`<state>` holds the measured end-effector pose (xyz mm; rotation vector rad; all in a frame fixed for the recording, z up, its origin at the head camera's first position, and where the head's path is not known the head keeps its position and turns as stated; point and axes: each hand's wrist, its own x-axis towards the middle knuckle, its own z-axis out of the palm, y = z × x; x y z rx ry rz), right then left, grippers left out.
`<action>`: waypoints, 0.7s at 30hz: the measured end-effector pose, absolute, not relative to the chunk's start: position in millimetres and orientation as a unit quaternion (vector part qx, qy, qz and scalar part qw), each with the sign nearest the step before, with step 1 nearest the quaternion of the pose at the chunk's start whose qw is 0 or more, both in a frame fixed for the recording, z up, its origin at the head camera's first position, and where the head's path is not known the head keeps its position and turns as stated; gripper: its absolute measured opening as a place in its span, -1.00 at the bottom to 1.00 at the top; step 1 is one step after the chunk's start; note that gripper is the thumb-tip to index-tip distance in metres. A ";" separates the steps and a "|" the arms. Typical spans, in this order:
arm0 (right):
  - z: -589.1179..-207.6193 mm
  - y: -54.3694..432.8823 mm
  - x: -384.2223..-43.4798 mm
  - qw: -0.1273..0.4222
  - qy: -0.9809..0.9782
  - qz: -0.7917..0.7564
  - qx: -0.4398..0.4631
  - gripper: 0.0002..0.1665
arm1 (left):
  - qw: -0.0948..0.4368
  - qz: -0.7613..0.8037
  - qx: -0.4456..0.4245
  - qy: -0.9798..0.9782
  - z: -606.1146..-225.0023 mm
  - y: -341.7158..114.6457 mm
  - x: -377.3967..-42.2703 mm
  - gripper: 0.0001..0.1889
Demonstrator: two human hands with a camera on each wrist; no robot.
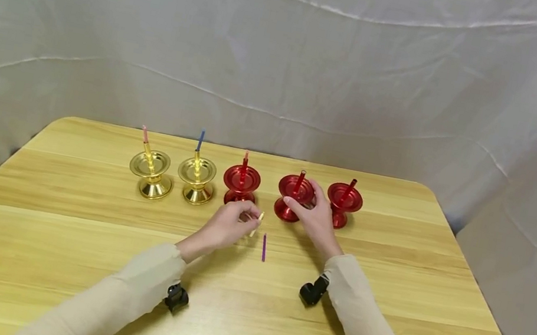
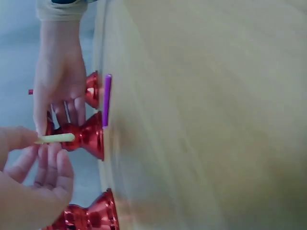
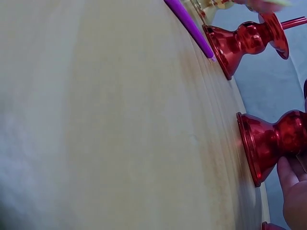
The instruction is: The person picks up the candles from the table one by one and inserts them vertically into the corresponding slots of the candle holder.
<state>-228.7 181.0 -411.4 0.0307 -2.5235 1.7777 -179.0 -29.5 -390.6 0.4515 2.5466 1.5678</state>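
A light yellow, wood-grain table (image 1: 240, 330) with rounded far corners is shown. Near its far edge one spaced row is formed, all stood upright on round flared bases: a shiny gold, dish-topped pedestal candle holder (image 1: 153, 178) at far left, a second gold holder (image 1: 196, 185), then a shiny red, dish-topped pedestal candle holder (image 1: 240, 186), a second red holder (image 1: 289, 187) and a third red holder (image 1: 342, 204) at far right. A slim purple candle (image 1: 264, 247) is laid flat in front, roughly between the first two reds.

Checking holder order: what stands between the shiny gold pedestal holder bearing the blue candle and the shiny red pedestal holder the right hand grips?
Another shiny red holder, with a pinkish candle, as the head view shows.
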 end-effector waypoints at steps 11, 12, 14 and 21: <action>-414.4 181.1 -229.3 0.031 -0.810 0.586 0.014 -0.01 | -0.030 0.559 0.193 0.805 -371.8 -15.2 -190.9 -0.84; -414.4 181.1 -229.2 0.031 -0.809 0.587 0.016 -0.01 | -0.037 0.560 0.197 0.804 -369.5 -13.9 -192.5 -0.84; -414.6 181.5 -229.1 0.031 -0.808 0.588 0.016 -0.01 | -0.047 0.555 0.200 0.806 -365.3 -10.7 -196.2 -0.83; -413.0 181.2 -229.2 0.029 -0.806 0.592 0.013 0.00 | -0.069 0.565 0.201 0.797 -349.7 -1.0 -213.2 -0.77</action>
